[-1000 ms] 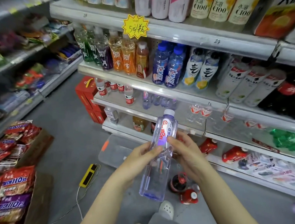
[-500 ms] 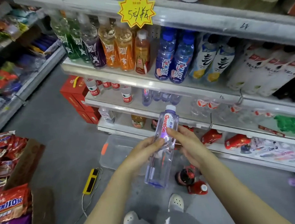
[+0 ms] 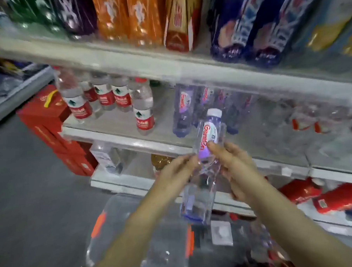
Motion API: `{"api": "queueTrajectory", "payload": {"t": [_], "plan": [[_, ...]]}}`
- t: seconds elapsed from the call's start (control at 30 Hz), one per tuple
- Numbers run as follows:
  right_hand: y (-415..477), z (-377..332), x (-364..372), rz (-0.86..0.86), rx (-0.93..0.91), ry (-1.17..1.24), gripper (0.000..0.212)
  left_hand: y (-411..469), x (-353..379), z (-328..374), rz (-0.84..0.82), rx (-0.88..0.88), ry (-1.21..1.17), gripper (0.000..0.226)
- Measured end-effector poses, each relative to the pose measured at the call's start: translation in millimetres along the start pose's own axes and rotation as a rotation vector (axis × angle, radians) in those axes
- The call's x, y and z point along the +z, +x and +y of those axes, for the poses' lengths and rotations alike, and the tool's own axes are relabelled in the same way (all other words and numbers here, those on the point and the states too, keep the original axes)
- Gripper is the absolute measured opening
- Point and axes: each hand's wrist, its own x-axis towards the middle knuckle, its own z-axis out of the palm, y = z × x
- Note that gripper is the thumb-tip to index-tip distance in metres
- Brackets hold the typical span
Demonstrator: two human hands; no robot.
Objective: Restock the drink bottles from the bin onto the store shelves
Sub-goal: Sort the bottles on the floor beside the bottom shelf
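While both hands grip it, a clear bottle [image 3: 201,194] stands nearly upright between them, white cap uppermost and leaning slightly to the right. The left hand [image 3: 178,172] curls its fingers [image 3: 189,160] against the bottle's left side; the right hand [image 3: 236,167] wraps the right side, one fingertip lying across the lower edge of the label. The white label reads "Ganten" in red letters running along the bottle; the small dark characters beside it are too blurred to read.

Just beyond the hands runs the middle shelf [image 3: 131,141]. Directly past the bottle's cap stand purple-tinted bottles [image 3: 182,113] with similar labels. Further left of the hands stand water bottles with red labels [image 3: 142,108], each bearing a green tree-like mark; their lettering cannot be read.

Above the hands, the upper shelf [image 3: 148,64] carries orange bottles [image 3: 125,16] and blue bottles [image 3: 249,29], their writing smeared by blur. Beneath the forearms lies a clear bin [image 3: 114,214] with orange latches. Red boxes [image 3: 47,114] sit on the floor well left of the hands.
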Motion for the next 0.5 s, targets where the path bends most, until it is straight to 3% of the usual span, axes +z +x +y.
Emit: {"api": "queueTrajectory", "payload": {"t": [0.1,0.17,0.23,0.37,0.5], "plan": [[46.0,28.9,-11.4,0.005,-0.145,-0.029,0.011,67.4,-10.2,-48.9,0.13,0.239,0.242,0.033],[68.5,43.3,-18.7,0.002,-0.224,-0.05,0.009,108.1,-18.9,-72.5,0.268,0.419,0.56,0.037],[83.5,55.7,-24.2,-0.002,-0.302,-0.083,0.013,133.0,-24.3,-87.2,0.281,0.505,0.754,0.043],[96.3,68.5,-31.2,-0.001,-0.414,-0.106,0.024,153.4,-30.8,-101.3,0.341,0.568,0.766,0.037],[93.3,67.4,-36.7,-0.009,-0.433,-0.071,0.035,158.9,-38.7,-101.6,0.311,0.489,0.9,0.041]]}}
